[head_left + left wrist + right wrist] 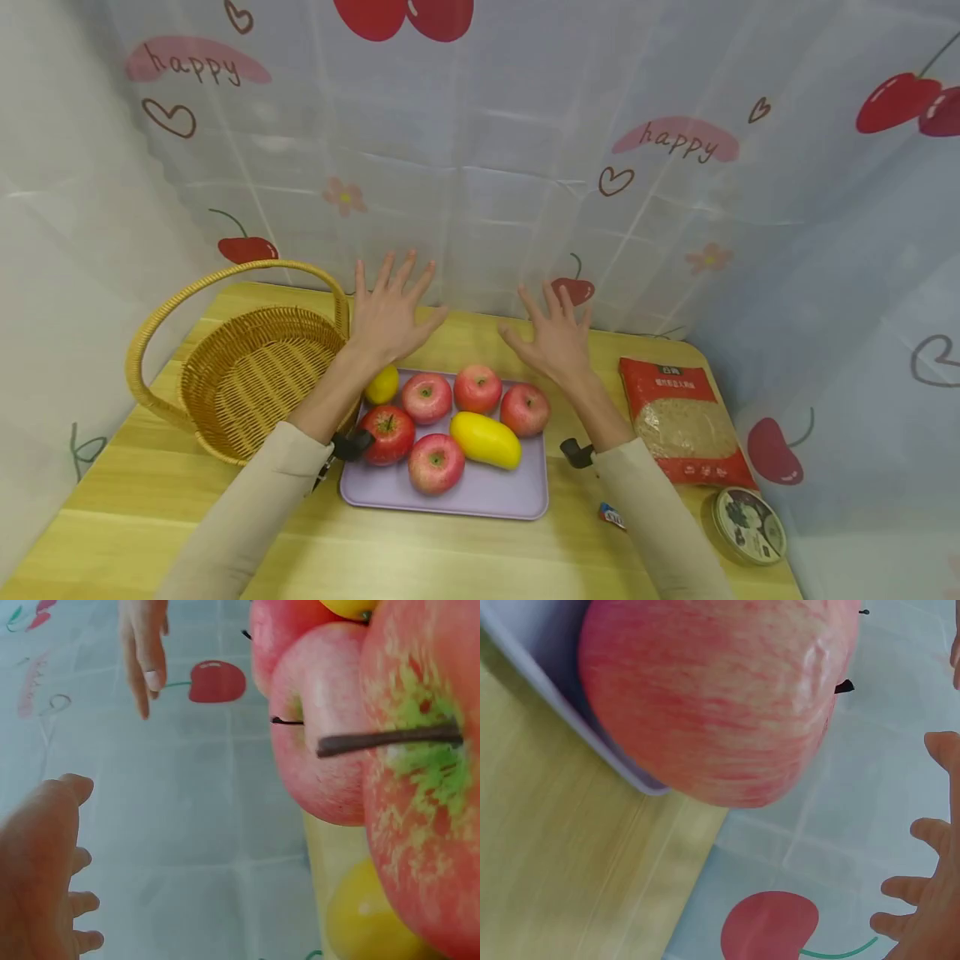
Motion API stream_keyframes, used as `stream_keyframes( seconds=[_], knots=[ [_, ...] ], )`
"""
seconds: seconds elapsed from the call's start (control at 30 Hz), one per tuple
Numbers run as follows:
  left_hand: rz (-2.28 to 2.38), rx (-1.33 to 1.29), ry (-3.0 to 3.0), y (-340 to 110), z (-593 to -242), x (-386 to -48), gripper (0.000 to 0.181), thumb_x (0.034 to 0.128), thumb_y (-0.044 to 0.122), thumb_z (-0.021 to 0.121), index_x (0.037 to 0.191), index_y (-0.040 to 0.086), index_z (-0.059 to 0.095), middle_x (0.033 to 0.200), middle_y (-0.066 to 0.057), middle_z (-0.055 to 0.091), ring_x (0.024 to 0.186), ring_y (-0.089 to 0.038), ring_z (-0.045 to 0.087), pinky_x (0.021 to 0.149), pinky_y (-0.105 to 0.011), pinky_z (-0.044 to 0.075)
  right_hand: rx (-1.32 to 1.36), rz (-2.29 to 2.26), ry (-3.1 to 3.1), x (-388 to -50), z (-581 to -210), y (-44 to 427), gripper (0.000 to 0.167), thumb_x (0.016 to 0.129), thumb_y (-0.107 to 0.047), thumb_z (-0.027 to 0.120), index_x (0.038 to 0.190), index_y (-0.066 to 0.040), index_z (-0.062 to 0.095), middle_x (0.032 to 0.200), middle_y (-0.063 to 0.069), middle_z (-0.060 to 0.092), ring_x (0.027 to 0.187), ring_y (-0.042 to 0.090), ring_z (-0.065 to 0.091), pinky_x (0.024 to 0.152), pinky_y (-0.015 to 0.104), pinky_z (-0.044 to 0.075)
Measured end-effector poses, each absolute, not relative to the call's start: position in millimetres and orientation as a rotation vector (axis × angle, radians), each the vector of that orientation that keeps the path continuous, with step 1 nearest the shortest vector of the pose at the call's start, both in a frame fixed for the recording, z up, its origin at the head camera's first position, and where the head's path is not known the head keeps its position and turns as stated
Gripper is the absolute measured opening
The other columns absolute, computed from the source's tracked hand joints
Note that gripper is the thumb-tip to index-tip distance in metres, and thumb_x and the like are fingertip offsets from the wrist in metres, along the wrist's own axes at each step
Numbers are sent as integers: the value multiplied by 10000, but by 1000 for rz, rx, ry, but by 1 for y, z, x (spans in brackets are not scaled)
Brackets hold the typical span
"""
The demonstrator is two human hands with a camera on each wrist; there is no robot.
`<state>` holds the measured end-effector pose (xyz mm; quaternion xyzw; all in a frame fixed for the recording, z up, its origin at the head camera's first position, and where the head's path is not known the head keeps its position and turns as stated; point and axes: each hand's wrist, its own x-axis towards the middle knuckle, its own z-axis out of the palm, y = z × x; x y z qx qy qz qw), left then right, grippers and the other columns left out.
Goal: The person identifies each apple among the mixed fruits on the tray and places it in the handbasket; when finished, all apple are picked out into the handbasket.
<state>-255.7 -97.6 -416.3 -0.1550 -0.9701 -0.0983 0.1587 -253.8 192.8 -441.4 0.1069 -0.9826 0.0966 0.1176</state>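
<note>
Both hands are raised, fingers spread and holding nothing. My left hand (pixel 386 312) is over the back of the table, between the basket and the tray. Farther right, my right hand (pixel 555 337) hovers behind the tray's right corner. Under and between the forearms lies a lilac tray (pixel 480 493) with several red apples (pixel 437 463), a yellow mango-shaped fruit (pixel 485 440) and a lemon-like yellow fruit (pixel 382 385). A large apple (pixel 427 787) fills the right of the left wrist view. In the right wrist view, another apple (pixel 712 697) sits at the tray's corner.
A wicker basket (pixel 262 333) with a tall handle stands left of the tray. On the right lie a red food packet (pixel 682 425), a round lidded tub (pixel 748 525) and a small blue wrapper (pixel 611 515). A printed curtain (pixel 465 167) hangs behind the table.
</note>
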Motion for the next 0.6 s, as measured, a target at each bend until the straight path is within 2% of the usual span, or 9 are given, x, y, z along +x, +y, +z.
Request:
stream_keyframes(
  seconds=[0.17,0.33,0.47,0.6],
  knots=[
    [-269,-482,-2714,-101,-410,-244,787,950,740,354,1602,304,289,1660,-65,249,1531,-354,172,1176,-658,-59,379,322,-2859,-244,-441,199,810,911,-730,476,1598,-343,290,1664,113,223,1515,408,171,1132,745,58],
    [-248,-492,-2698,-108,-410,-235,795,942,744,364,1607,319,263,1656,-61,262,1537,-330,161,1181,-617,-110,436,378,-2860,-232,-442,207,802,920,-729,459,1604,-361,258,1654,117,248,1507,406,191,1140,731,92],
    [-284,-514,-2688,-113,-411,-230,788,950,748,331,1605,314,274,1658,-59,257,1538,-329,159,1185,-620,-96,517,509,-2814,-224,-444,216,764,928,-674,520,1588,-352,312,1631,107,301,1471,395,278,1125,709,195],
    [-311,-538,-2660,-117,-409,-222,770,957,731,345,1604,322,269,1657,-55,264,1532,-331,183,1193,-629,-39,584,648,-2790,-216,-445,222,723,935,-604,576,1558,-280,402,1587,99,376,1408,375,381,1105,653,289]
  ],
)
